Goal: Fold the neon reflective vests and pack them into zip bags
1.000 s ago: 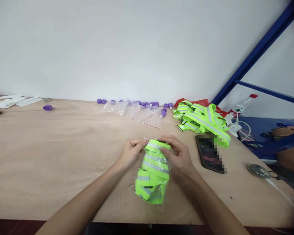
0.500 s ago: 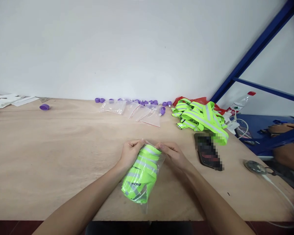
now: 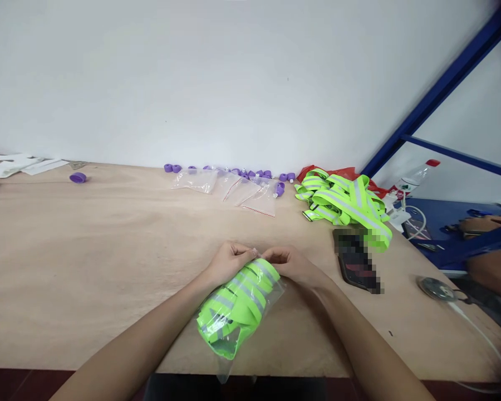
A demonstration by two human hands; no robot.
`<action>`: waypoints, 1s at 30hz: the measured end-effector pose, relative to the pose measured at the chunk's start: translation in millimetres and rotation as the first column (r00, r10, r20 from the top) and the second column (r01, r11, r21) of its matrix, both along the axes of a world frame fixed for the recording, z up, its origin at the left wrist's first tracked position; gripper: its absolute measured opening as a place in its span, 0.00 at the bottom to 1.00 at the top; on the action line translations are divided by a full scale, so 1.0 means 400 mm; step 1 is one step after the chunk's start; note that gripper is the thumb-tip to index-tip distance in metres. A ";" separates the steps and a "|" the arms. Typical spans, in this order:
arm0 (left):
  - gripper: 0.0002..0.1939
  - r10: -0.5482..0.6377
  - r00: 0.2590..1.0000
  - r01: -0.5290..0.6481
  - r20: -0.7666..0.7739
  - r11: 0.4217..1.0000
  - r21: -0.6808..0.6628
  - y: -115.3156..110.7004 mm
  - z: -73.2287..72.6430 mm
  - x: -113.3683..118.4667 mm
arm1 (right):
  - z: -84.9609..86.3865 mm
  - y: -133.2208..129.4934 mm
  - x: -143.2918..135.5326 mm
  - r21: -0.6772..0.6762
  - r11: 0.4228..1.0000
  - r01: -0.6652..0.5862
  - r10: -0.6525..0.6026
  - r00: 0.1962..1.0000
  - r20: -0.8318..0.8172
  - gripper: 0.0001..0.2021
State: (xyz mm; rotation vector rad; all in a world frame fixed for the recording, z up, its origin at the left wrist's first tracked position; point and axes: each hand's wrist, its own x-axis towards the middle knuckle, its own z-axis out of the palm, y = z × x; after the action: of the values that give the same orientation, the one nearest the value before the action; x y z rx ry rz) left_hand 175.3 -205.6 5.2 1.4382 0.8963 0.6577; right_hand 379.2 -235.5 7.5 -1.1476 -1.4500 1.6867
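A clear plastic bag (image 3: 224,367) hangs tilted near the table's front edge, holding a folded neon-green reflective strap (image 3: 240,303) with silver stripes. My left hand (image 3: 232,262) pinches the bag's top edge between thumb and fingers. At the same edge, my right hand (image 3: 290,264) has its fingers curled on the bag's right corner, close to the left fingertips. The fingertips of both hands are partly hidden behind the top of the bag.
Toward the back lie clear zip bags (image 3: 250,195) and several purple caps (image 3: 280,189). A heap of green reflective straps (image 3: 346,197) sits back right, near a phone (image 3: 357,262), a round cabled device (image 3: 436,288) and a bottle (image 3: 413,178). White papers (image 3: 23,165) lie far left.
The bag has tilted further, its lower end swinging left and toward me. Both hands have come closer together at its top edge.
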 end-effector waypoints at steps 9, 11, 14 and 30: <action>0.24 -0.039 0.998 0.040 -0.056 0.999 0.018 0.005 -0.009 -0.007 | -0.053 0.012 -0.012 -0.094 0.978 0.187 -0.197 0.973 -0.118 0.16; 0.24 -0.038 0.997 0.039 -0.060 0.999 0.021 0.008 -0.010 -0.010 | -0.058 0.013 -0.015 -0.122 0.969 0.216 -0.232 0.962 -0.146 0.16; 0.23 -0.016 0.997 0.018 -0.071 0.999 0.028 0.008 -0.008 -0.008 | -0.058 0.011 -0.015 -0.150 0.967 0.205 -0.225 0.966 -0.127 0.17; 0.21 0.038 0.992 -0.033 -0.117 0.998 0.048 -0.009 -0.014 0.023 | -0.050 0.001 -0.048 -0.145 0.984 0.102 -0.117 0.988 -0.098 0.15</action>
State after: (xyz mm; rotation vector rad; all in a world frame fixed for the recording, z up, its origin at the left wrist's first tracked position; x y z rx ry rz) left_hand 184.6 -209.2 -0.4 1.5172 1.0061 0.6284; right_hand 359.9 -235.2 -12.7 -1.1708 -1.1981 1.7667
